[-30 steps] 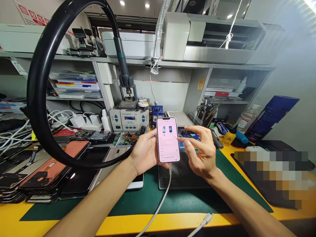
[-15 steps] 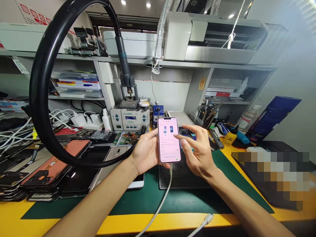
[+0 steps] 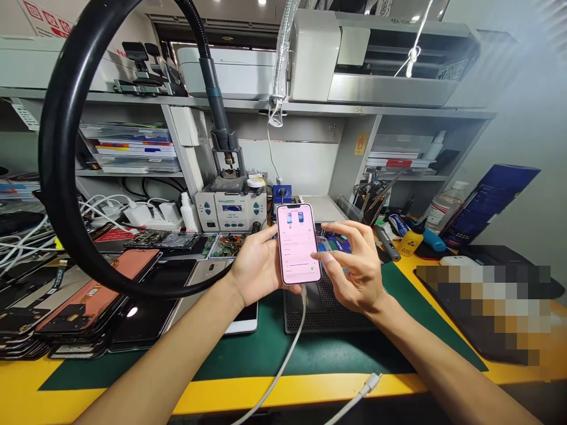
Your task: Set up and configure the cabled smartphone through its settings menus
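Holding a flat, round-cornered phone (image 3: 299,245)

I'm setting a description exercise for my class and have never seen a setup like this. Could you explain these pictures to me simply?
There is no robot here: a person works with two bare hands. Every picture comes from one camera worn on the head, looking forward and down, so the forearms reach in from below.

The left hand holds a phone with a lit pink screen. The right hand is raised beside it, one finger at the screen; whether it touches is hard to tell. A pale cable runs down from the phone's lower edge.

On the bench lies a green mat. To the left are stacked phone parts; to the right stands a yellow bottle. The big black loop is a hose.
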`<control>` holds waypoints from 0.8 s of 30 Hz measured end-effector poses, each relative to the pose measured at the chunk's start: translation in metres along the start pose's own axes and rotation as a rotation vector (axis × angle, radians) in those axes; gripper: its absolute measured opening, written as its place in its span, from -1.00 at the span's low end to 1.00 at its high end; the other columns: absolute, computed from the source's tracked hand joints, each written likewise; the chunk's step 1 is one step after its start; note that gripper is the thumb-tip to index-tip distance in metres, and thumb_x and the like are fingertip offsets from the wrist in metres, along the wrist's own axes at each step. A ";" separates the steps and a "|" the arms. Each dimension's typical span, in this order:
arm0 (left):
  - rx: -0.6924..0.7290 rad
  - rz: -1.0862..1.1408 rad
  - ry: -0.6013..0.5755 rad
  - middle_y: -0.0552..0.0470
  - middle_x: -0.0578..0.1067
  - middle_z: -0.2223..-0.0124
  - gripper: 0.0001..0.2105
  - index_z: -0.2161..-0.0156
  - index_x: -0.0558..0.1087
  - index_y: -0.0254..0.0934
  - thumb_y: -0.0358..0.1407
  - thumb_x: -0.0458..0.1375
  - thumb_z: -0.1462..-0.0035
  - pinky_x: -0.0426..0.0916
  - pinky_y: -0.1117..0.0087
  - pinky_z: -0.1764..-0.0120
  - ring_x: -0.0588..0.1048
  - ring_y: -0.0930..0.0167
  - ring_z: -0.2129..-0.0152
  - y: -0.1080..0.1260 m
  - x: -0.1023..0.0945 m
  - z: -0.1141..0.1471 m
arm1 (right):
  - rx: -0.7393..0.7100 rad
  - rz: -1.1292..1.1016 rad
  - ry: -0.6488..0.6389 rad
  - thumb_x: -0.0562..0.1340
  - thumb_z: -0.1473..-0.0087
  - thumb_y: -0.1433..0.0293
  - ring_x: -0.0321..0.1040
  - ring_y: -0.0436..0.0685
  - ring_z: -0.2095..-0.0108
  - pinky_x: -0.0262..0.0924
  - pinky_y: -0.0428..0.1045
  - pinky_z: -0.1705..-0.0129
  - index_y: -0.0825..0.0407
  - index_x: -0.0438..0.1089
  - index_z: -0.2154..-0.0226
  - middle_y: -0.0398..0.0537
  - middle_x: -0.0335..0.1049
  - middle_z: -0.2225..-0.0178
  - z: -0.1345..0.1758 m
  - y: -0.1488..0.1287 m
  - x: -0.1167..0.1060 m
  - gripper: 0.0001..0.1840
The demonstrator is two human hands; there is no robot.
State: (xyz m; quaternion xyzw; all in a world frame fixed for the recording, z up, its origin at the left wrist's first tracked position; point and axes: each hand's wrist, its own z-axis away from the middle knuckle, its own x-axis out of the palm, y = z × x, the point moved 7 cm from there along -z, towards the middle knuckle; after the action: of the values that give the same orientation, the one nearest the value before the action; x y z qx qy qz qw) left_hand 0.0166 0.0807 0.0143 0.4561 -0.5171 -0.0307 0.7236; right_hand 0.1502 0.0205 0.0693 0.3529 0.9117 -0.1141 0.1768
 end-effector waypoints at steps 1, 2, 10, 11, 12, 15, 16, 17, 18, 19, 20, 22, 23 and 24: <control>0.005 -0.006 -0.002 -0.30 0.54 0.03 -0.49 -0.09 0.49 -0.40 -0.05 -0.10 -0.36 0.48 0.10 0.43 0.57 0.05 0.26 0.001 0.000 0.000 | -0.002 0.002 0.001 0.21 -0.13 0.49 0.28 0.35 -0.02 0.26 0.34 -0.03 -0.04 0.63 0.41 0.07 0.45 0.01 0.000 0.000 0.000 -0.73; 0.009 -0.013 -0.001 -0.30 0.54 0.03 -0.49 -0.10 0.48 -0.40 -0.05 -0.10 -0.36 0.48 0.11 0.43 0.56 0.04 0.24 0.001 0.000 0.000 | -0.002 0.006 0.008 0.21 -0.13 0.49 0.27 0.35 -0.02 0.26 0.35 -0.03 -0.04 0.63 0.40 0.06 0.45 0.01 0.001 0.000 0.000 -0.73; 0.001 -0.025 0.012 -0.28 0.53 0.02 -0.47 -0.10 0.49 -0.39 -0.03 -0.12 -0.37 0.48 0.11 0.43 0.54 0.04 0.22 0.000 -0.002 -0.001 | -0.012 0.039 -0.006 0.21 -0.12 0.50 0.25 0.38 -0.06 0.23 0.38 -0.06 -0.04 0.65 0.36 0.07 0.43 -0.07 0.001 0.000 0.001 -0.73; 0.006 -0.030 0.017 -0.28 0.53 0.02 -0.47 -0.10 0.49 -0.38 -0.03 -0.12 -0.37 0.47 0.12 0.44 0.54 0.04 0.21 0.000 -0.002 0.000 | -0.006 0.034 0.000 0.21 -0.12 0.50 0.25 0.37 -0.06 0.23 0.37 -0.06 -0.04 0.65 0.37 0.07 0.43 -0.07 0.001 0.001 0.000 -0.72; 0.009 -0.033 0.019 -0.29 0.52 0.00 -0.47 -0.10 0.49 -0.38 -0.03 -0.12 -0.37 0.47 0.12 0.44 0.54 0.03 0.21 0.000 -0.002 0.000 | 0.003 0.030 0.012 0.20 -0.13 0.50 0.25 0.37 -0.05 0.24 0.36 -0.06 -0.03 0.65 0.38 0.07 0.44 -0.06 0.000 0.001 -0.001 -0.72; 0.012 -0.036 0.018 -0.30 0.51 -0.03 -0.48 -0.10 0.49 -0.39 -0.04 -0.11 -0.36 0.47 0.12 0.44 0.54 0.05 0.22 0.001 -0.001 0.000 | 0.032 0.026 0.040 0.18 -0.16 0.51 0.27 0.36 -0.02 0.24 0.35 -0.04 0.00 0.64 0.39 0.11 0.46 -0.01 0.000 0.003 -0.003 -0.70; 0.012 -0.035 0.020 -0.30 0.51 -0.03 -0.48 -0.10 0.48 -0.39 -0.04 -0.11 -0.36 0.47 0.12 0.45 0.55 0.05 0.23 0.001 -0.001 0.000 | 0.036 0.023 0.042 0.18 -0.16 0.51 0.27 0.36 -0.01 0.25 0.34 -0.03 0.01 0.64 0.40 0.12 0.47 0.00 -0.001 0.003 -0.003 -0.69; 0.013 -0.033 0.024 -0.30 0.51 -0.03 -0.47 -0.11 0.48 -0.40 -0.04 -0.11 -0.36 0.47 0.11 0.45 0.55 0.05 0.24 0.001 -0.002 0.000 | 0.038 0.019 0.040 0.17 -0.17 0.51 0.28 0.36 0.00 0.25 0.34 -0.03 0.02 0.65 0.40 0.13 0.47 0.02 -0.001 0.003 -0.003 -0.69; 0.013 -0.030 0.029 -0.29 0.51 -0.02 -0.47 -0.11 0.48 -0.39 -0.03 -0.11 -0.36 0.47 0.11 0.46 0.55 0.04 0.24 0.001 -0.003 0.000 | 0.039 0.012 0.038 0.17 -0.17 0.51 0.28 0.36 0.00 0.25 0.34 -0.03 0.02 0.65 0.40 0.14 0.48 0.02 0.000 0.003 -0.002 -0.69; 0.013 -0.026 0.033 -0.29 0.52 -0.01 -0.47 -0.11 0.48 -0.39 -0.03 -0.10 -0.36 0.47 0.10 0.46 0.55 0.04 0.24 0.001 -0.003 0.000 | 0.040 0.006 0.034 0.17 -0.17 0.51 0.28 0.36 -0.01 0.25 0.33 -0.03 0.03 0.65 0.39 0.14 0.48 0.03 0.000 0.002 -0.002 -0.69; 0.012 -0.023 0.035 -0.28 0.52 0.00 -0.48 -0.10 0.48 -0.39 -0.03 -0.10 -0.36 0.47 0.10 0.46 0.55 0.04 0.24 0.000 -0.004 0.000 | 0.039 0.001 0.033 0.17 -0.17 0.51 0.28 0.36 -0.01 0.24 0.33 -0.03 0.03 0.65 0.38 0.15 0.48 0.03 0.000 0.002 -0.002 -0.69; 0.006 -0.019 0.033 -0.28 0.53 0.02 -0.47 -0.10 0.48 -0.39 -0.03 -0.10 -0.36 0.48 0.10 0.46 0.55 0.04 0.24 0.000 -0.004 -0.001 | 0.039 -0.007 0.024 0.17 -0.17 0.51 0.27 0.36 -0.02 0.24 0.33 -0.04 0.03 0.65 0.37 0.15 0.47 0.02 0.001 0.001 -0.001 -0.69; 0.003 -0.020 0.030 -0.29 0.53 0.02 -0.47 -0.10 0.48 -0.40 -0.02 -0.11 -0.36 0.48 0.10 0.45 0.55 0.04 0.24 0.000 -0.004 -0.001 | 0.037 -0.008 0.018 0.18 -0.16 0.51 0.27 0.36 -0.02 0.24 0.33 -0.04 0.03 0.65 0.36 0.14 0.47 0.02 0.001 0.001 0.000 -0.70; 0.001 -0.021 0.029 -0.30 0.53 0.03 -0.46 -0.10 0.47 -0.41 -0.02 -0.11 -0.36 0.48 0.11 0.45 0.55 0.03 0.23 0.000 -0.004 -0.001 | 0.033 -0.007 0.008 0.18 -0.16 0.51 0.27 0.36 -0.02 0.24 0.33 -0.03 0.02 0.65 0.36 0.14 0.47 0.02 0.001 0.000 0.000 -0.70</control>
State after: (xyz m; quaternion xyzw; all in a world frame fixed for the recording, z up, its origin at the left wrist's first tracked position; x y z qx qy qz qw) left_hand 0.0156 0.0834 0.0113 0.4624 -0.5018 -0.0315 0.7303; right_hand 0.1503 0.0207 0.0687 0.3529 0.9117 -0.1284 0.1669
